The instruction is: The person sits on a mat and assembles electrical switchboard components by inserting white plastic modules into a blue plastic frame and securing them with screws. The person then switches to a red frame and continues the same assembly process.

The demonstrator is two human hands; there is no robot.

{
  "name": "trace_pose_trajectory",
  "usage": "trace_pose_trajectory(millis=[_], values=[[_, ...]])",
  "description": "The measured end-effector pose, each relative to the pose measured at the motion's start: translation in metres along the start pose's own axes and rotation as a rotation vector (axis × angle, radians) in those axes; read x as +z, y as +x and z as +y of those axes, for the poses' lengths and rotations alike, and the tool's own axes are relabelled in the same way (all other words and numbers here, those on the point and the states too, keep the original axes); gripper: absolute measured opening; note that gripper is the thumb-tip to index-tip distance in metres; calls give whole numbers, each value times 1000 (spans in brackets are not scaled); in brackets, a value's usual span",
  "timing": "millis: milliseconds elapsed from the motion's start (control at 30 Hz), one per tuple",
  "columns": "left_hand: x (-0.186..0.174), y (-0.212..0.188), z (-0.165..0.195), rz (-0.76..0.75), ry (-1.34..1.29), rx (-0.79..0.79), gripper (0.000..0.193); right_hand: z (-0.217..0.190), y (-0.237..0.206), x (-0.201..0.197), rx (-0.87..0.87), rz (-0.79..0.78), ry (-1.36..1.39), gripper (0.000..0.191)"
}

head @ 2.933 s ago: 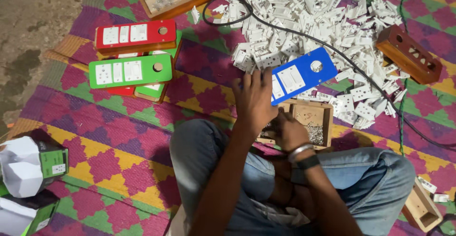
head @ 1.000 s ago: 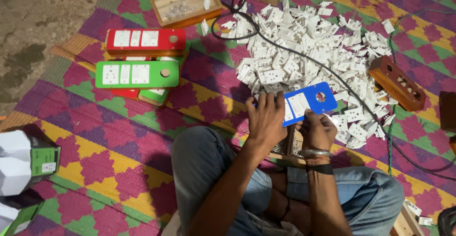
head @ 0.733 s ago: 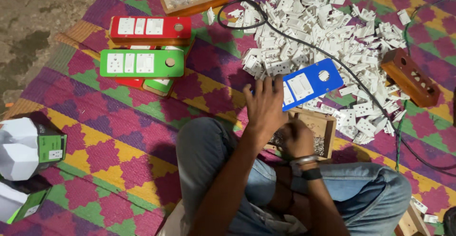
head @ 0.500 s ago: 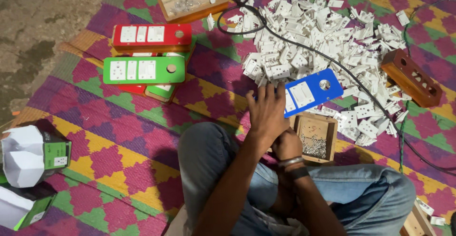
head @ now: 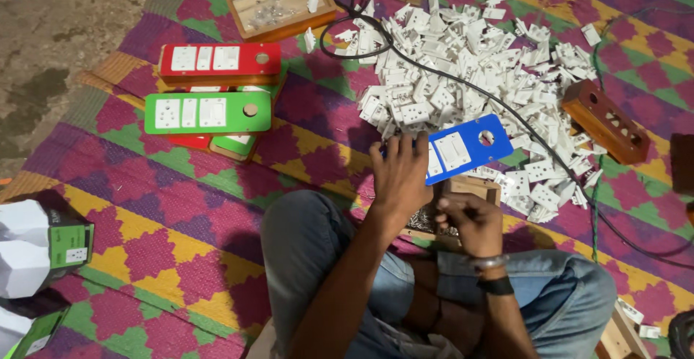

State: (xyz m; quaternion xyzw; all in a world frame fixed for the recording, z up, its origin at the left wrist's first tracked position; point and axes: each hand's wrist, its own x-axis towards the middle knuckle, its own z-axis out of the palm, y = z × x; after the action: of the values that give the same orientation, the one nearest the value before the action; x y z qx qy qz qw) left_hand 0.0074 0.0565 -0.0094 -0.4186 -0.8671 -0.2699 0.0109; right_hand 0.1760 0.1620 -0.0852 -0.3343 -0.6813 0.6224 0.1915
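A person sits on a patterned mat. The left hand grips the near end of a blue switch plate, held just in front of a pile of white switches. The right hand is curled closed below the plate, over a small wooden box; what it pinches is unclear.

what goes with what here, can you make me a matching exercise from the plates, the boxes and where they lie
Things:
1. blue plate
2. red plate
3. green plate
4. brown box

Places:
A. right of the white pile
B. in the left hand
C. on the mat, nearest the wooden tray
D. just below the red one

Pairs: 1-B, 2-C, 3-D, 4-A
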Motion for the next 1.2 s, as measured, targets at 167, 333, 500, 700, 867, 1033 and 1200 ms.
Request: trace_pose_trajectory(millis=[167,333,500,700,867,1033,1200], values=[[-2,0,0,5,22,7,84,-11,5,14,174,-108,-263,14],[-9,3,2,-28,43,11,89,-36,7,-3,147,34,378,17],[-9,1,9,10,37,55,89,-54,20,-9,103,179,333,17],[-9,-1,8,23,107,61,86,-58,23,13,98,272,337,15],[-10,-1,10,-6,78,50,89,-64,25,26,29,461,267,21],[-10,-2,10,34,-54,41,93,-69,29,30,305,358,591,10],[-7,-4,11,79,-42,24,88,-63,26,31,125,334,506,9]])
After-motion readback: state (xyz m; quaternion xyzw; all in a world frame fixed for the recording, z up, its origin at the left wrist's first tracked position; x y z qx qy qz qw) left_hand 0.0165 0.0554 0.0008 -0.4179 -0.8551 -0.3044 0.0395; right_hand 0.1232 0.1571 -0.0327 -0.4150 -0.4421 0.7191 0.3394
